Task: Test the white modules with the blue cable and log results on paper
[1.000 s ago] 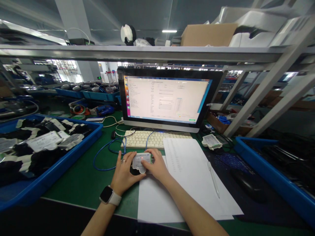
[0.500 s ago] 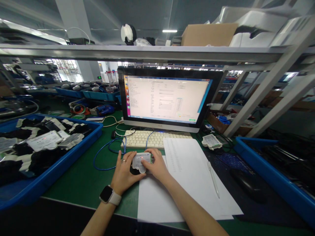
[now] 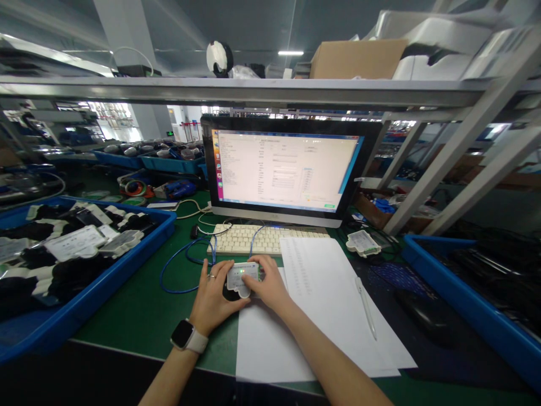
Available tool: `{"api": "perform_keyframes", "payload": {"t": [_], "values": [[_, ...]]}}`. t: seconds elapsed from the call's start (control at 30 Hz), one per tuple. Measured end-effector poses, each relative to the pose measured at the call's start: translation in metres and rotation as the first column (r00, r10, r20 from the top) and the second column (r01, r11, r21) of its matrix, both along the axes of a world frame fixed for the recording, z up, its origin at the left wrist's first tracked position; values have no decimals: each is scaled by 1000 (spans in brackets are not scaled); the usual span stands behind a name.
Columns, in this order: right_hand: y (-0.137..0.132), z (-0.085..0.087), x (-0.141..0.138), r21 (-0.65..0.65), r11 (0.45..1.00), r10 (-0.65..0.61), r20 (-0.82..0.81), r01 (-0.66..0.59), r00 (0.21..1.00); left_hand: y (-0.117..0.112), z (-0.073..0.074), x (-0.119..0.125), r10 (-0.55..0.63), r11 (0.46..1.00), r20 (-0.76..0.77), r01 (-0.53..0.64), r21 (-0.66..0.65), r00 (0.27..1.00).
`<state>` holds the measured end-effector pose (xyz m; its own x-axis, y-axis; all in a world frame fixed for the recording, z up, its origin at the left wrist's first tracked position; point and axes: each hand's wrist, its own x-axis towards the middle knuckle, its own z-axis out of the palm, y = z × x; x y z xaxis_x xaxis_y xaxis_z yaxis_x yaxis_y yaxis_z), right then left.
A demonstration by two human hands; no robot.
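Both my hands hold a small white device on the green bench, just in front of the keyboard. My left hand, with a ring and a smartwatch at the wrist, cups its left side and underside. My right hand grips its right side with fingers curled over the top edge. A green light glows on the device's face. A blue cable loops on the bench to the left of the device and runs up toward the keyboard.
A monitor with a light window stands behind the keyboard. White paper sheets with a pen lie to the right. Blue bins of bagged parts flank both sides. Another white device sits at right. A metal shelf spans overhead.
The small light on the device has turned from red to green. Both hands stay in the same place on it.
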<state>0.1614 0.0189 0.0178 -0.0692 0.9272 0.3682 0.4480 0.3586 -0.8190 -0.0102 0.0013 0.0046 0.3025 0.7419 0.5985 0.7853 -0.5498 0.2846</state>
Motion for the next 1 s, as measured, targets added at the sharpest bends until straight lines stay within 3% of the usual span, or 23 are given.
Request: {"api": "perform_keyframes", "payload": {"t": [1.0], "values": [[-2,1,0,36,999,11,23,-12,1000,0,-1,-2,-1,1000,-30,2,9,1000]]}}
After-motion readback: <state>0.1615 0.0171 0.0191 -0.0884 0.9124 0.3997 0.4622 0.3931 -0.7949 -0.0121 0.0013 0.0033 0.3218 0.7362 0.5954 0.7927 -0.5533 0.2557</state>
